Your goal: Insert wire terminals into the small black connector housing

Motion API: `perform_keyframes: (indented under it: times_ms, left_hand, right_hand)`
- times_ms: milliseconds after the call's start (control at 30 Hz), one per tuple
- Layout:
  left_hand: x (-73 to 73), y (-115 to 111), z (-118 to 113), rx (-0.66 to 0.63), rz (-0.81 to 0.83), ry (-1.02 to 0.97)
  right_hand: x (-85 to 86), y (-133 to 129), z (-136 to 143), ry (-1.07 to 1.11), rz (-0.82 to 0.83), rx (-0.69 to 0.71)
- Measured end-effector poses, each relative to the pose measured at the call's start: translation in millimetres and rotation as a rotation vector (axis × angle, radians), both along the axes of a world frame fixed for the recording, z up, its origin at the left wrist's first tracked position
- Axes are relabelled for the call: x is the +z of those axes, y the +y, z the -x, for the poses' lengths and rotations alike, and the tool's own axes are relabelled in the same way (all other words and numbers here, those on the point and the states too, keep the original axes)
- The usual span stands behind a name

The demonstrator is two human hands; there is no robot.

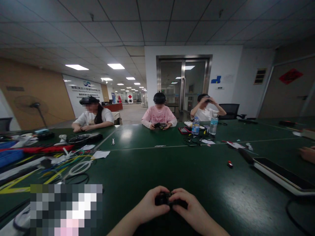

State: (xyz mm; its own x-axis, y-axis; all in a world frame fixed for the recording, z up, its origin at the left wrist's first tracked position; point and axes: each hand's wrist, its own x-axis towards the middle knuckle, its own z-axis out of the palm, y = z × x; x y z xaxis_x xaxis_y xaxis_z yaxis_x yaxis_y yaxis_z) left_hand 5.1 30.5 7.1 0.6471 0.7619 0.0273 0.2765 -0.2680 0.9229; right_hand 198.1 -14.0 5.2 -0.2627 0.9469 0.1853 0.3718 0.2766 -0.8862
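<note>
Low in the middle of the head view, both hands close around a small black object (162,198) just above the green table. My left hand (150,204) grips its left side, thumb below and fingers over the top. From the other side my right hand (188,204) holds it, with its fingertips on the top and the thumb near the left thumb. The fingers cover much of the object, and the picture is too dark to tell its exact kind.
Cables (78,167) and tools lie on the left of the green table (147,170). At right are a small red item (229,164) and a flat dark-screened device (283,173). Bottles (213,125) stand farther back. Three people sit opposite; another person's hand (307,154) shows at right.
</note>
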Motion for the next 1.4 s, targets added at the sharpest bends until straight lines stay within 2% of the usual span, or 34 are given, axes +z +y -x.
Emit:
perform_keyframes:
  times_ms: [433,767,1133,1400]
  left_hand:
    - [-1.0,1,1,-0.030,0.011,-0.020]
    - [-0.1,0,1,-0.027,0.013,-0.004]
    - [-8.9,4,2,-0.040,0.010,-0.069]
    - [-4.5,3,1,-0.028,0.013,-0.047]
  right_hand:
    - [-4.2,2,-2,0.007,0.003,0.004]
    - [0.3,-1,-1,0.006,0.008,0.004]
    - [2.8,-1,-1,-0.034,-0.049,-0.001]
    - [6.8,-3,-1,-0.038,-0.042,-0.016]
